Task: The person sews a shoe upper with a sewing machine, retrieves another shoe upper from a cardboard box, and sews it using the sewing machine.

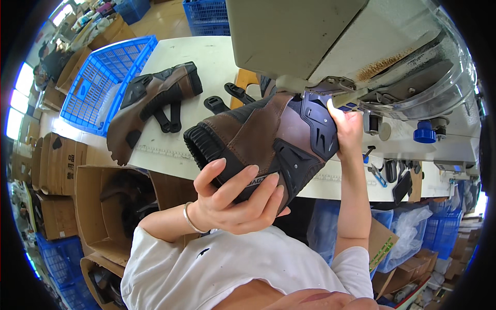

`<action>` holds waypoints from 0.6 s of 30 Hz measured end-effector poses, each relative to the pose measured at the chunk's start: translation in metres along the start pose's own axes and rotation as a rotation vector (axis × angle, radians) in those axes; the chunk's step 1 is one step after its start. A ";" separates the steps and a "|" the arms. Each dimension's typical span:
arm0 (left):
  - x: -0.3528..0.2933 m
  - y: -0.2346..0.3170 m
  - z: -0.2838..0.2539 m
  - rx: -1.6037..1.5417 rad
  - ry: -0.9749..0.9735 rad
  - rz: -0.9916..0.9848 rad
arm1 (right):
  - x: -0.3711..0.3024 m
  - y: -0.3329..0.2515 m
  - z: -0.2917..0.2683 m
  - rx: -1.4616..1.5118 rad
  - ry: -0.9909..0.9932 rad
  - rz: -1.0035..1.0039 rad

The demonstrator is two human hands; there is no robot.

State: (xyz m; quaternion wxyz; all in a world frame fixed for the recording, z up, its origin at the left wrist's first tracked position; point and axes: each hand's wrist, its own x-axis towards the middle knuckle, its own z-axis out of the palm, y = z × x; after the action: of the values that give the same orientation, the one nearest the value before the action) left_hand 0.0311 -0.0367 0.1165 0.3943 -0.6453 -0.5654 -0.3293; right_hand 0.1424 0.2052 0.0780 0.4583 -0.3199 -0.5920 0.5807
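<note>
Workshop with a pale worktable (206, 62), cardboard boxes (57, 170) on the floor at left and blue plastic crates (98, 82) behind and beside the table. Above the table, at upper right, a grey industrial sewing machine (330, 36) with a clear guard (444, 77).

Brown and black boot (263, 144) held up in the air in front of the table edge, heel part pushed under the machine head. Left hand (232, 199) under the toe end, fingers curled up around the black ribbed sole, gripping it from below; probably so to carry the weight and to steer the boot. Right hand (347, 129) at the black moulded heel panel, fingers closed on its edge and pressing it up to the working point of the machine, probably to keep that panel flat there. Thin bracelet (188, 219) on the left wrist.

Look of the boot: brown leather upper with light stitching, black ribbed rubber around the toe, black padded panels with raised lines at side and heel.

Second boot (150, 106) of the same kind lying on its side on the table at left, well apart from the hands, black straps hanging loose. Near the machine base on the right, a blue knob (424, 133) and some small dark tools (400, 178), too small to tell exactly.
</note>
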 end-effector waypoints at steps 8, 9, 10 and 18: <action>0.011 -0.009 0.002 -0.039 -0.013 -0.029 | 0.003 -0.007 -0.005 -0.001 -0.023 0.132; 0.012 -0.010 0.002 -0.034 -0.013 -0.032 | 0.004 -0.007 -0.004 -0.001 -0.028 0.132; 0.013 -0.011 0.001 -0.037 -0.017 -0.034 | 0.004 -0.005 -0.004 -0.023 -0.009 0.117; 0.026 -0.020 0.002 -0.106 -0.069 -0.061 | 0.020 0.028 -0.026 -0.090 -0.019 0.023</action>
State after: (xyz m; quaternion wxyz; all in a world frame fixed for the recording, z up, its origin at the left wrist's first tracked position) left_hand 0.0149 -0.0216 0.1411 0.3297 -0.6587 -0.5797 -0.3484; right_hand 0.1546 0.2371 0.0511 0.4310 -0.3414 -0.6183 0.5617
